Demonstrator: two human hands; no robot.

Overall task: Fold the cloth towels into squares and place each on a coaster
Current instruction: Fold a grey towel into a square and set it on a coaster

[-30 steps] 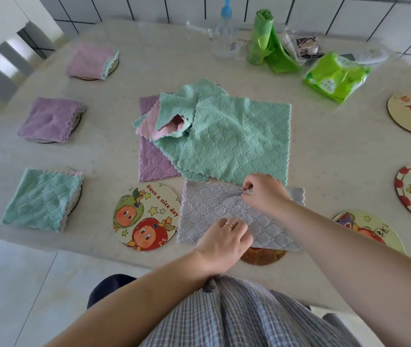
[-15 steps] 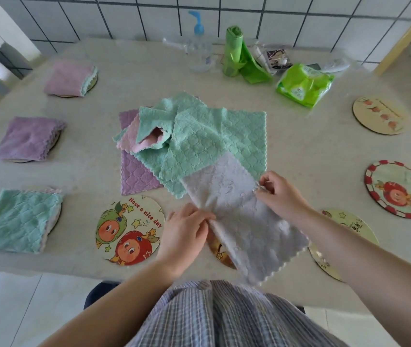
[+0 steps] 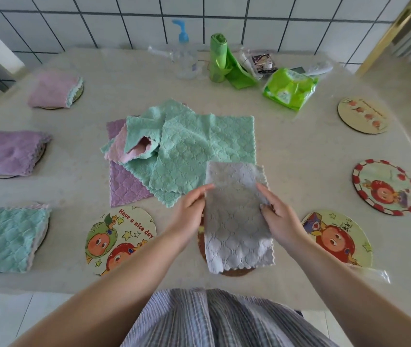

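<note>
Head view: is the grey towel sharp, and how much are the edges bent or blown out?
Head view: grey towel and both hands are sharp at centre; wide-angle distortion bows the table edge and tile lines; soft even daylight, faint shadows, no harsh glare.

Both hands are holding a grey towel [image 3: 237, 216] folded into a long strip above the desk [image 3: 299, 151], the left hand [image 3: 189, 214] gripping its left edge and the right hand [image 3: 278, 216] its right edge. It is hanging over a brown coaster [image 3: 234, 271]. Behind it, unfolded green towels [image 3: 199, 149] are lying heaped over a purple towel [image 3: 124, 186]. Folded towels are sitting on coasters at the left.
</note>
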